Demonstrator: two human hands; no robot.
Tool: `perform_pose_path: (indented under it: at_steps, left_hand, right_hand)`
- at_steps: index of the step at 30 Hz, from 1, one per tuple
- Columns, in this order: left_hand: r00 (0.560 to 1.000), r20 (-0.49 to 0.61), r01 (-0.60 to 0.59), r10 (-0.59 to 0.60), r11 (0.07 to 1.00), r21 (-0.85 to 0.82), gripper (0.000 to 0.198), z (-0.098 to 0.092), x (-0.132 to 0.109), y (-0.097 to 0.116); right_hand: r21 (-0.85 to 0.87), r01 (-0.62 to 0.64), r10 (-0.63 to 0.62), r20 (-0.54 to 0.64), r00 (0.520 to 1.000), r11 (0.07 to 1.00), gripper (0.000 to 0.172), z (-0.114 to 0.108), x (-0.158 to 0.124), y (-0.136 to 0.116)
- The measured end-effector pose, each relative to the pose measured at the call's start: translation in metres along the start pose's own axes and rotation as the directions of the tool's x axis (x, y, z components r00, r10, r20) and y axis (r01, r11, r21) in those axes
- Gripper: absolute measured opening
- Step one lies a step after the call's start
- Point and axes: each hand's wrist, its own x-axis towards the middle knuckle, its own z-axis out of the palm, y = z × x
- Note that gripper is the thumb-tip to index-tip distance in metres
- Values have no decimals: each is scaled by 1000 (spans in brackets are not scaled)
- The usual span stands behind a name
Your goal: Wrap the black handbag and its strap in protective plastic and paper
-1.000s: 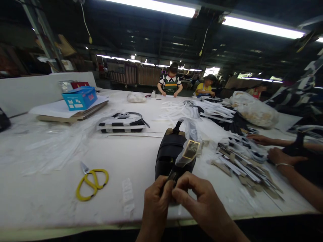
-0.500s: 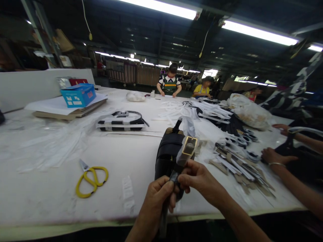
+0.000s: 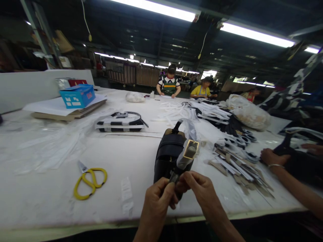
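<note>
In front of me a black bag stands on the table, its handle end wrapped in clear plastic. A dark strap with a gold rectangular buckle rises over the bag's near side; thin plastic film covers the part below the buckle. My left hand is closed, pinching the strap between thumb and fingers. Close beside it, my right hand is closed too, its fingertips pinching at the strap just under the film. The exact spot between the right fingertips is partly hidden.
Yellow-handled scissors and a plastic strip lie left. A blue box sits on stacked boards. Cardboard strips and rolls lie right. A co-worker's hand touches a dark bag at far right.
My right hand has shifted slightly down, its wrist turned more upright, and still pinches near the strap. The buckle tilts a little. The co-worker's hands have moved at the dark bag.
</note>
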Motion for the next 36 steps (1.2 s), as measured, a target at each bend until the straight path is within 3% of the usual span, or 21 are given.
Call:
perform_pose_path:
  at_steps: [3,5,8,11,14,17,20,23,25,27,31,34,36]
  left_hand:
    - [989,-89,-108,122,983,150,34,7,-4,0]
    - [986,-98,-121,137,981,152,32,9,-6,-2]
    - [997,-39,-63,65,997,51,39,7,-5,-5]
    - [990,118,96,-81,987,-130,43,2,-2,-5]
    - [952,238,260,-194,920,-292,42,0,-1,-2]
    - [935,272,318,-226,875,-366,48,2,-1,1]
    - [965,167,242,-202,930,-276,48,3,0,2]
    - [996,31,90,-88,992,-89,52,5,2,-2]
    - [999,-40,29,-29,1000,-10,54,7,3,-6]
    - [997,-79,12,-10,1000,25,54,9,3,-9]
    - [999,-33,1,2,994,112,54,4,-3,-13]
    - [987,-83,-117,134,975,188,49,-16,-8,-23]
    - [963,-154,-173,219,948,267,52,-33,-11,-35]
  right_hand:
    - [147,-35,16,124,992,989,42,14,-12,-12]
    - [254,-119,83,148,985,960,45,26,-15,-15]
    - [390,-183,126,167,978,902,45,37,-14,-13]
    - [479,-237,68,344,936,845,48,33,-10,-9]
    - [555,-256,-60,487,871,792,35,25,-2,-8]
    - [605,-247,-171,548,819,757,34,21,6,-6]
    - [568,-280,-142,587,797,774,41,23,8,-5]
    - [460,-242,-24,500,866,855,44,30,4,-6]
    - [400,-172,18,360,933,900,44,37,1,-7]
    - [363,-144,55,243,968,921,49,42,1,-8]
    - [296,-168,97,240,966,940,63,39,1,-9]
    - [250,-68,-4,276,961,966,62,18,-4,-8]
    - [201,-3,-38,201,979,980,56,-4,-7,-6]
